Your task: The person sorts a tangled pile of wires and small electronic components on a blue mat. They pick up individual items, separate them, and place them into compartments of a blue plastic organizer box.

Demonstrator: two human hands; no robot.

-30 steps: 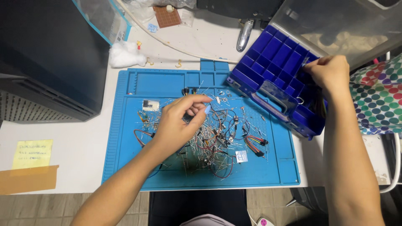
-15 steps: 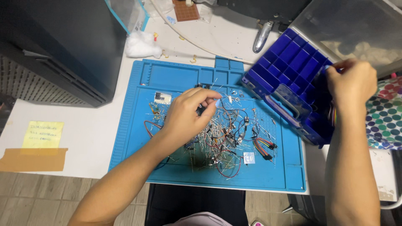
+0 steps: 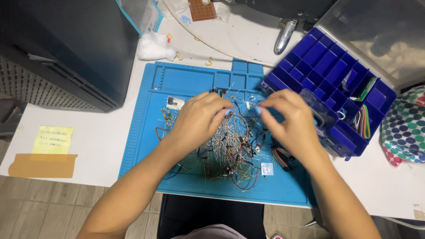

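Note:
A tangled pile of wires and small electronic parts (image 3: pixel 232 148) lies on a blue work mat (image 3: pixel 177 84). My left hand (image 3: pixel 199 119) hovers over the pile's left side, fingers pinched on something small; what it is I cannot tell. My right hand (image 3: pixel 290 121) is over the pile's right side, fingertips pinched near the left hand's. Whether it holds a part is unclear. A dark blue compartment box (image 3: pixel 330 66) with an open clear lid (image 3: pixel 376 31) sits at the right, with ribbon wires (image 3: pixel 364 120) in one compartment.
A black computer case (image 3: pixel 62 44) stands at the left. A white cotton wad (image 3: pixel 155 46), a brown perforated board (image 3: pixel 201 9) and a metal tool (image 3: pixel 284 36) lie behind the mat. A yellow note (image 3: pixel 53 139) and brown tape (image 3: pixel 42 164) sit front left. A polka-dot bag (image 3: pixel 405 128) is at the right.
My right hand left the blue box and came down left to the wire pile, close to the left hand. The left hand stayed over the pile. The view shifted slightly.

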